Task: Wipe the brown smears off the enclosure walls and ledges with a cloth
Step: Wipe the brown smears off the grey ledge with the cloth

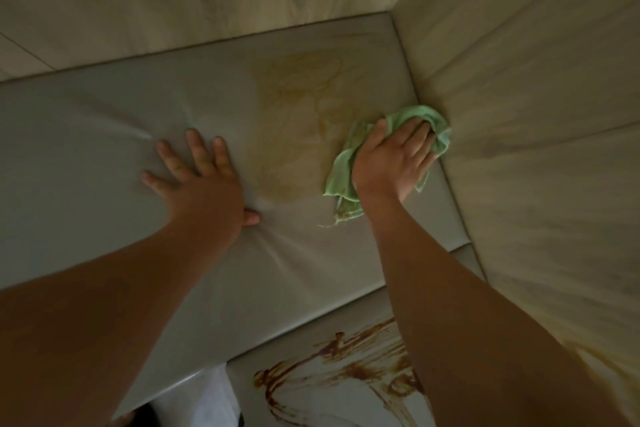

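A: Cloth where?
B: Green cloth gripped by right hand, on padded panel at wall corner. Left hand spread flat on panel. Faint smear between them; dark smears on lower ledge.

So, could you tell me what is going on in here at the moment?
A person is wiping a padded grey panel. The right hand has its grip on a green cloth, pressing it to the panel right beside the wooden wall. The left hand lies flat on the panel, fingers spread. Between them is a faint tan smear. Dark brown smears on the lower ledge are not yet wiped.
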{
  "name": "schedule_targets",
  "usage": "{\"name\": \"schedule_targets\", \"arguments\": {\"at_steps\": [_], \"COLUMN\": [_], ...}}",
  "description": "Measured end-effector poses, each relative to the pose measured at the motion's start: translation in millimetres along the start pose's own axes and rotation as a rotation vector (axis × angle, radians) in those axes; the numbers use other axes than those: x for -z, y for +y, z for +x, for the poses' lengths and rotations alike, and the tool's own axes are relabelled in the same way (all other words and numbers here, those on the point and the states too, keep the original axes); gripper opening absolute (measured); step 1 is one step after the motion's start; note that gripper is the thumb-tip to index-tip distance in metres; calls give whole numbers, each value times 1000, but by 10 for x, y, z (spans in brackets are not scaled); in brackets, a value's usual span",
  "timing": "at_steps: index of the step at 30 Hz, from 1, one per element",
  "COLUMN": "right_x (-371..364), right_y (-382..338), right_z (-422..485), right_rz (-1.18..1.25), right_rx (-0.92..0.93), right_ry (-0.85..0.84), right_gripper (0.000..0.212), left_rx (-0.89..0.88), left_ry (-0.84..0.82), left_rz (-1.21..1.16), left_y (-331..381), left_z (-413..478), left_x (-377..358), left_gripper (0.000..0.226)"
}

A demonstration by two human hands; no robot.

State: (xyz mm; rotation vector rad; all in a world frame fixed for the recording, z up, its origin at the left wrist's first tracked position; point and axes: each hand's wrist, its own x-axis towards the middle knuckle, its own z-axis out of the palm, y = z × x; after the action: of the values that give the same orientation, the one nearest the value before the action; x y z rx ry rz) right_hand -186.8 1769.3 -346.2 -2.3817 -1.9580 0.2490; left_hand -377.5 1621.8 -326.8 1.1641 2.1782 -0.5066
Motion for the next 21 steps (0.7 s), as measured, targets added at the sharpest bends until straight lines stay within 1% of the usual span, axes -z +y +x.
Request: {"name": "schedule_targets", "arguments": {"at_steps": [3, 6, 10, 11, 12, 14, 16, 18, 19, 21], "right_x": [-54, -70, -75, -92, -98, -119, -118, -125, -127, -169], "right_y": [-210, -376, -678, -752, -819, -945, -1006, -1093, -1134, -1242], "right_z": [153, 398, 988, 1171, 1316, 1488, 1492, 1376, 1287, 1042], "right_rz": [-15, -15, -14, -25, -30, 6, 124, 202, 234, 288], "right_rx": [163, 245, 431, 465, 478, 432, 348, 340, 355, 419], "right_ry": [-10, 10, 26, 7, -17, -40, 11, 68, 77, 75], "right_gripper": [76, 74, 68, 67, 65, 62, 52, 44, 44, 53], "left_rx": [6, -3, -1, -4, -10, -12, -10, -3, -7, -14], "left_ry": [5, 12, 25, 24, 26, 35, 45, 51, 53, 61], "left_rz": [22, 30, 47, 47, 47, 52, 58, 49, 42, 47], "left_y": [-6, 10, 5, 13, 19, 9, 7, -3, 8, 6], "left_z": [-29, -39, -46, -48, -48, -31, -24, -10, -7, 7], "left_x": [6, -7, 2, -3, -11, -25, -39, -55, -61, -70], "left_gripper": [132, 131, 133, 133, 133, 134, 134, 135, 134, 134]}}
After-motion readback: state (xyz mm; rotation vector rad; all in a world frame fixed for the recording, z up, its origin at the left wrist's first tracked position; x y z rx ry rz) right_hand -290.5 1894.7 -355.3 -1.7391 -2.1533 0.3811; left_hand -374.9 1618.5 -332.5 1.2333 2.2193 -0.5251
